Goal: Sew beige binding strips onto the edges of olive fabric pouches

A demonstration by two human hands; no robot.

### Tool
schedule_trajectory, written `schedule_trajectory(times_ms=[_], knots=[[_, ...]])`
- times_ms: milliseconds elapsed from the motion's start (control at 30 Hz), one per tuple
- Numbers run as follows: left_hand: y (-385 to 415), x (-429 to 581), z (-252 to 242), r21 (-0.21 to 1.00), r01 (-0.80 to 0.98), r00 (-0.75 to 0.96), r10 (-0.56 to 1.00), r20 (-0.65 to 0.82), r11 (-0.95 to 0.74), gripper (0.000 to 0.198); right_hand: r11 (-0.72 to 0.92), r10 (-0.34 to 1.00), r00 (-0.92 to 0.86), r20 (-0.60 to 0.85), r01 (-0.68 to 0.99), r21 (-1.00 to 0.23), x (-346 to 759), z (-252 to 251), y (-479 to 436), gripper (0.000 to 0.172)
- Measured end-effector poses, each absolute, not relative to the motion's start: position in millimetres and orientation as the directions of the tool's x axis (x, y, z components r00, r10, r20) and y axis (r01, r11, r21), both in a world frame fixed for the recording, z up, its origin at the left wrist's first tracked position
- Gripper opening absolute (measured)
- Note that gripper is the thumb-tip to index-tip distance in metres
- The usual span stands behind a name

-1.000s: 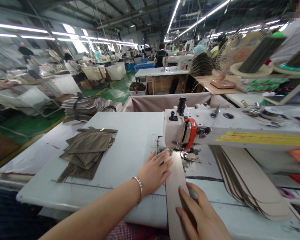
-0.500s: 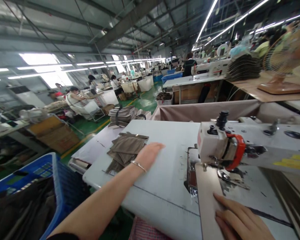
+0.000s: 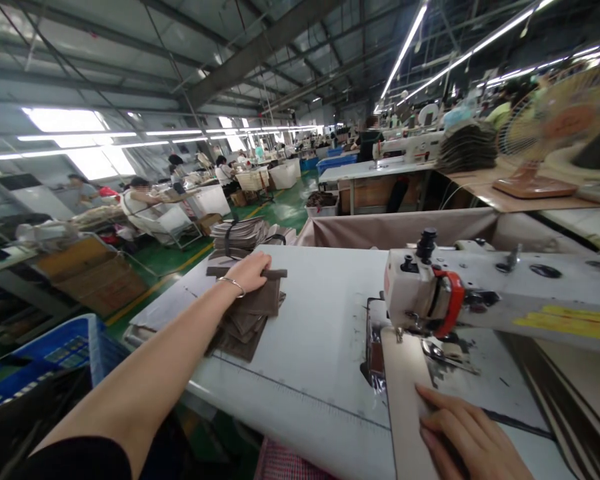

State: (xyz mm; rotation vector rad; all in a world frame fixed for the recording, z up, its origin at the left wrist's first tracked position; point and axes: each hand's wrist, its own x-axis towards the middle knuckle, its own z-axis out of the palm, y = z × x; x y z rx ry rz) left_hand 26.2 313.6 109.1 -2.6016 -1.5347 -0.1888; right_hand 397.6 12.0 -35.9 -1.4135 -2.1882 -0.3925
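Observation:
My left hand [image 3: 249,272] is at the far left of the sewing table [image 3: 320,320], fingers curled over the top edge of a brown fabric piece [image 3: 261,299]. More brown pieces lie fanned in a pile beneath it. A beige fabric strip [image 3: 403,393] runs under the head of a sewing machine [image 3: 405,287] with an orange-red guard. My right hand [image 3: 467,427] grips this strip at its right edge, fingers bent and pressed together; the undersides of the fingertips are hidden.
A blue plastic basket [image 3: 87,347] with dark fabric stands at the lower left. Bundled fabric stacks [image 3: 240,233] sit beyond the table's left end. More brown strips [image 3: 545,387] lie right of the machine. A fan [image 3: 535,147] stands at the back right. Other people work farther off.
My left hand has moved left and away from me, from the bare tabletop onto the brown pile, and its fingers have closed on the top piece. My right hand keeps its place on the strip.

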Motion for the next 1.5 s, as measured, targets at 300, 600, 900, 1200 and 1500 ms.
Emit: schedule_trajectory(times_ms=[300,600,900,1200,1500], knots=[[231.2,53.0,77.0,0.122,0.862,0.412,0.820,0.398,-0.492,0.065,0.382,0.858,-0.281,0.430,0.908,-0.169,398.0,-37.9,18.6,0.016],[227.0,110.6,11.4,-0.022,0.837,0.537,0.811,0.231,-0.548,0.066,0.396,0.868,-0.339,0.363,0.913,-0.094,403.8,-28.1,58.6,0.039],[210.5,129.2,26.1,0.216,0.719,0.636,0.751,0.177,-0.660,0.028,0.333,0.894,-0.271,0.358,0.934,-0.126,398.2,-27.6,55.0,0.041],[170.7,234.5,14.4,0.559,0.538,0.711,0.696,0.101,-0.631,0.003,0.292,0.908,-0.229,0.351,0.946,-0.138,397.4,-26.5,52.7,0.047],[178.6,246.2,9.4,0.526,0.598,0.661,0.743,0.102,-0.604,0.008,0.269,0.926,-0.213,0.311,0.951,-0.150,397.1,-25.0,53.9,0.050]])
